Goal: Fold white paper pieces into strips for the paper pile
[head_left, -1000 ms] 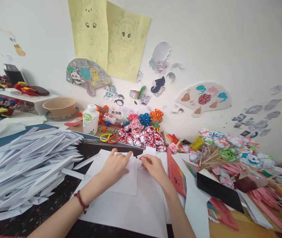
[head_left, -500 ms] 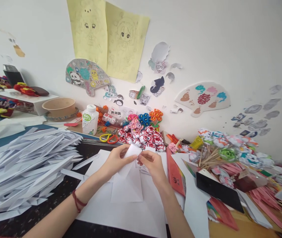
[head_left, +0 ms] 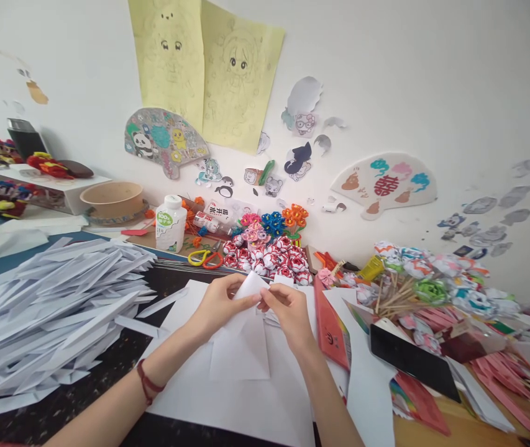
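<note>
Between my two hands is a small piece of folded white paper (head_left: 251, 285), raised above the table. Its left side is pinched by my left hand (head_left: 222, 303), thumb in front, a dark red cord on the wrist. My right hand (head_left: 287, 307) has its thumb and fingertips closed on the paper's right edge. Beneath the hands lies a white paper square (head_left: 240, 355), resting on larger white sheets (head_left: 227, 413). A stack of small white papers (head_left: 271, 319) shows partly behind my right hand.
At left is a big heap of folded white paper strips (head_left: 59, 310). Yellow-handled scissors (head_left: 205, 257), a white bottle (head_left: 170, 225) and red-white paper flowers (head_left: 274, 257) stand behind. To the right are a red packet (head_left: 332, 332), a black phone (head_left: 414, 363) and stick flowers (head_left: 432, 279).
The top of the held paper looks narrower and more pointed, turned slightly in my fingers. Both hands stay almost in the same place.
</note>
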Motion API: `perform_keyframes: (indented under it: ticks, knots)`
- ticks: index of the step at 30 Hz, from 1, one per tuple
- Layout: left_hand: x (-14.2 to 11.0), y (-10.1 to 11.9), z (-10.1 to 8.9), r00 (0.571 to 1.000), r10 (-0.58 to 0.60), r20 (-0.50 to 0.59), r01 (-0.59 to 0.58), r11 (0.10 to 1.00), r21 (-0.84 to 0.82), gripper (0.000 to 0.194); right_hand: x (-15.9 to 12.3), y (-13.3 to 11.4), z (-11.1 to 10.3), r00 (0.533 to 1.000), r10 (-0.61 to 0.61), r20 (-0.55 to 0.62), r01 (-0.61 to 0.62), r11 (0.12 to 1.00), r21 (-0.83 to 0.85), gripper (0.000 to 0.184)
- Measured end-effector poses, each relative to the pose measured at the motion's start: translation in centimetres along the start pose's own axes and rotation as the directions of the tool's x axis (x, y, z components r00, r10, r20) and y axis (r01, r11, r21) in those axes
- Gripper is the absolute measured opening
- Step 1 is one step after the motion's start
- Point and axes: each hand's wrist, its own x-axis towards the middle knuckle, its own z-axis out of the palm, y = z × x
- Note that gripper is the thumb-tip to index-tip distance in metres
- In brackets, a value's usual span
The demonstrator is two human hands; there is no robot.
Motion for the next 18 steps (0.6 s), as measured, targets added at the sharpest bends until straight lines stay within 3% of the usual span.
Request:
perform_keyframes:
  ticks: [3, 7, 18]
  knots:
    - [-0.04, 0.28, -0.22, 0.999, -0.044, 0.025, 0.046, 0.996, -0.073, 0.032, 0.15, -0.15, -0.38, 1.0, -0.009, -0.001, 0.009, 1.0, -0.011, 0.018]
    - [-0.11, 0.25, -0.26, 0.995, -0.096, -0.035, 0.093, 0.992, -0.088, 0.03, 0.22, -0.38, -0.66, 0.999, -0.03, 0.016, 0.03, 0.999, -0.03, 0.017]
    - [-0.13, 0.0, -0.14, 0.991, -0.1, -0.086, 0.089, 0.989, -0.118, 0.027, 0.15, -0.39, -0.73, 0.998, -0.019, 0.065, 0.019, 1.0, -0.004, 0.019]
